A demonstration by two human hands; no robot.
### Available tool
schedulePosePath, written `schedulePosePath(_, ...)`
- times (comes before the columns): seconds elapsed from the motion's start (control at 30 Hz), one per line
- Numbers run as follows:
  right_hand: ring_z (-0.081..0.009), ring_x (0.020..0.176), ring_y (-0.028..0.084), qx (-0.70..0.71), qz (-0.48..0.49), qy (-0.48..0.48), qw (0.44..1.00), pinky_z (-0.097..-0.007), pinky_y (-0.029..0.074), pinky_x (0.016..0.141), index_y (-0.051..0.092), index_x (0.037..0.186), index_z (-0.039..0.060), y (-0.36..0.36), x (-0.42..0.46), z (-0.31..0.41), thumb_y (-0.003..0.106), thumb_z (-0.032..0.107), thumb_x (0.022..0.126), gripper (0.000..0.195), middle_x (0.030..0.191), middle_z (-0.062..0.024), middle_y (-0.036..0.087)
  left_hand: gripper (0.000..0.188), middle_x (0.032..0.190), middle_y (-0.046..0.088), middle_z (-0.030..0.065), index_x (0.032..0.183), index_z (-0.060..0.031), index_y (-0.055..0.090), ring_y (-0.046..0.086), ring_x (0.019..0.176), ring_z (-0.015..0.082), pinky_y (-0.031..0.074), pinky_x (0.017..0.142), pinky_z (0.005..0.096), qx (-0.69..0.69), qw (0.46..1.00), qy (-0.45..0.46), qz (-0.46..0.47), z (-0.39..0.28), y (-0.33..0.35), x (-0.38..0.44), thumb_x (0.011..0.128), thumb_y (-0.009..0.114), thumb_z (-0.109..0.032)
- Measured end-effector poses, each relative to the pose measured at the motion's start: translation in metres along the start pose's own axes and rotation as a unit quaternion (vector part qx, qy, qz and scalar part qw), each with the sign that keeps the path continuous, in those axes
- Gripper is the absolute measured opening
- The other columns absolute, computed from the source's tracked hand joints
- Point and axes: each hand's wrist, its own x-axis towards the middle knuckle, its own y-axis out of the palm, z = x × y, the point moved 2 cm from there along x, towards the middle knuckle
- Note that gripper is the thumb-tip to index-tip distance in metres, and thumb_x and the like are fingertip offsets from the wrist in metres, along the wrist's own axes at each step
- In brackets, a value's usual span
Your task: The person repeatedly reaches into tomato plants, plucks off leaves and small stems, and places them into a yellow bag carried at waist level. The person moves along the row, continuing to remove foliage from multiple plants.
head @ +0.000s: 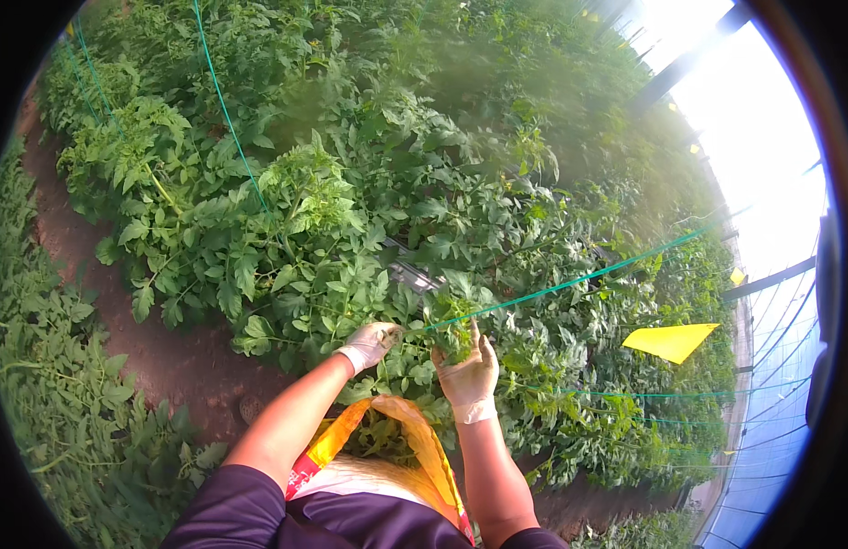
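My left hand (pixel 373 343), in a thin pale glove with stains, has its fingers closed at the lower end of a green twine (pixel 561 287); the grip itself is partly hidden. The twine runs taut up to the right. Beside it my right hand (pixel 468 370), gloved too, is raised with its fingers spread around the leafy top of a tomato plant (pixel 455 328). Whether those fingers press on the shoot I cannot tell. An orange and yellow bag (pixel 411 420) hangs open at my waist, with green leaves inside.
Dense tomato plants (pixel 314 192) stand ahead. More green twine (pixel 221 103) hangs at the left. Yellow cards (pixel 671 343) hang at the right. A bare soil path (pixel 184 370) curves along the left, with low foliage (pixel 88 439) beyond. A grey metal piece (pixel 414 276) shows between leaves.
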Motion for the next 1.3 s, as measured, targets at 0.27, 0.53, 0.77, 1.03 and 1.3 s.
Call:
schedulePosePath(0.27,-0.0246,0.093,0.063,-0.172,-0.051,-0.019,0.984,-0.0421,0.054,0.080,0.039,0.145,0.0199,-0.057,-0.036,-0.007,0.057,-0.002,0.082,0.069,0.105,-0.0095,0.064,0.037,0.124,0.060,0.0173,0.128,-0.0080,0.056,0.060,0.112,0.0304,0.046,0.096,0.0351,0.086,0.996,-0.013,0.020,-0.021,-0.014,-0.036,0.092,0.054,-0.016)
schedulePosePath(0.53,-0.0082,0.066,0.051,-0.238,-0.188,-0.132,0.944,-0.0232,0.042,0.053,0.045,0.140,0.0145,-0.066,-0.041,-0.050,0.057,0.001,0.087,0.056,0.096,-0.0032,0.062,0.036,0.121,0.065,0.0094,0.126,-0.0065,0.059,0.060,0.112,0.0183,0.045,0.099,0.0304,-0.046,0.994,-0.093,0.038,0.008,-0.096,-0.145,0.091,0.055,-0.005)
schedulePosePath(0.77,-0.0222,0.086,0.059,-0.213,-0.336,-0.171,0.902,-0.0330,0.049,0.074,0.052,0.126,0.0116,-0.064,-0.059,-0.112,0.059,0.013,0.091,0.035,0.101,-0.0067,0.059,0.034,0.117,0.065,0.0137,0.122,-0.0014,0.061,0.061,0.109,0.0203,0.047,0.096,0.0304,-0.091,0.977,-0.168,-0.096,0.079,-0.198,-0.253,0.091,0.060,-0.015)
schedulePosePath(1.03,-0.0245,0.079,0.067,-0.335,-0.120,0.076,0.932,-0.0381,0.056,0.075,0.058,0.109,0.0007,0.000,-0.031,-0.274,0.055,0.012,0.092,0.020,0.087,-0.0102,0.066,0.040,0.116,0.066,0.0140,0.124,-0.0009,0.058,0.063,0.105,0.0208,0.048,0.093,0.0320,-0.096,0.957,-0.206,-0.178,0.119,-0.277,-0.329,0.089,0.062,-0.021)
schedulePosePath(1.3,-0.0221,0.107,0.059,-0.479,-0.101,0.023,0.872,-0.0309,0.045,0.093,0.051,0.130,-0.0057,0.084,0.131,-0.395,0.057,0.010,0.091,0.042,0.122,-0.0141,0.061,0.037,0.107,0.068,0.0091,0.124,-0.0007,0.057,0.063,0.097,0.0129,0.049,0.087,0.0270,-0.198,0.919,-0.237,-0.245,0.158,-0.304,-0.342,0.089,0.064,-0.011)
